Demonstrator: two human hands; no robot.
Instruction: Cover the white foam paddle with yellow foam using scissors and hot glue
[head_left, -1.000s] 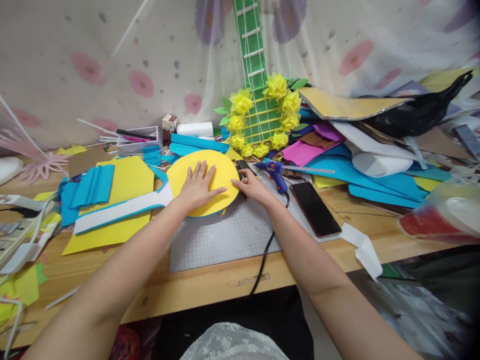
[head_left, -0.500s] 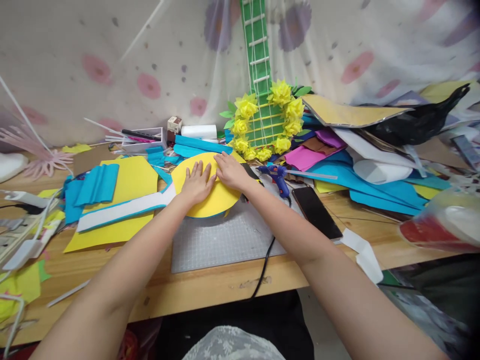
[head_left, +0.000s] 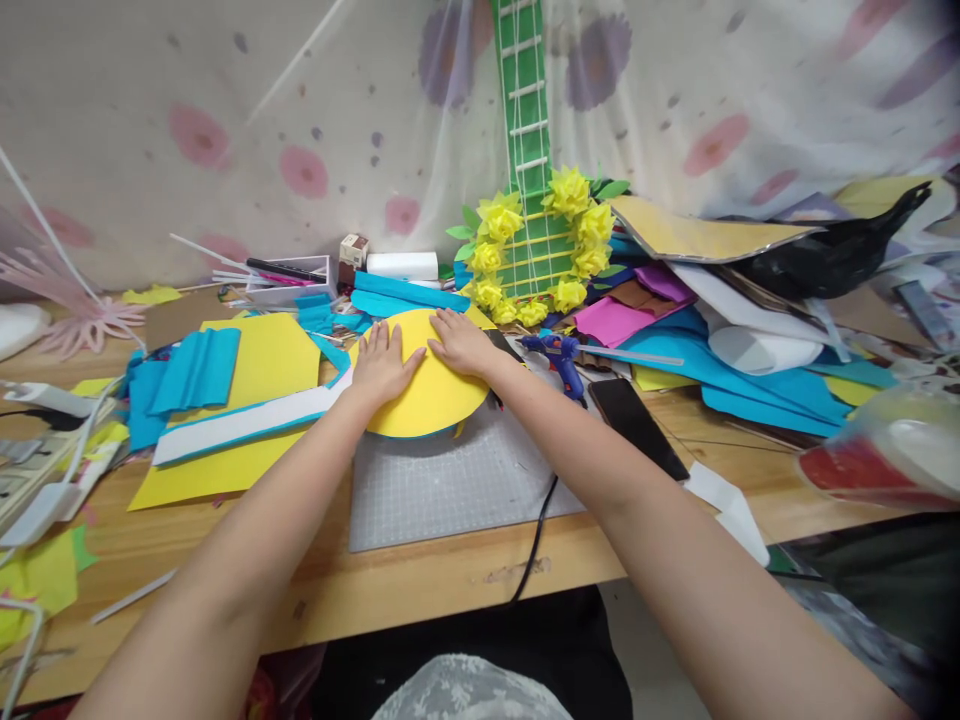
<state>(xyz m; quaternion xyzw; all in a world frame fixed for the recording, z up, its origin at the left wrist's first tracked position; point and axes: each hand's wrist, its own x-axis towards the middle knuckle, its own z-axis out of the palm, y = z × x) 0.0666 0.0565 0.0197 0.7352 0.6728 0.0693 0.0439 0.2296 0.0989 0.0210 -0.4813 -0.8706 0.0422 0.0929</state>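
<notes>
The yellow disc [head_left: 435, 405] is laid partly over the mat [head_left: 450, 490], touched by the left hand [head_left: 384, 365] at nine o'clock and right hand [head_left: 460, 345] at two, fingers flat, released. Beyond, at three, a glue gun [head_left: 561, 356] is seen.

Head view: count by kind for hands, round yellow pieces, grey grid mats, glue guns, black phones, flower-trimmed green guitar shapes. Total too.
Left hand and right hand: 2
Round yellow piece: 1
Grey grid mat: 1
Glue gun: 1
Black phone: 1
Flower-trimmed green guitar shape: 1
Total: 7
</notes>
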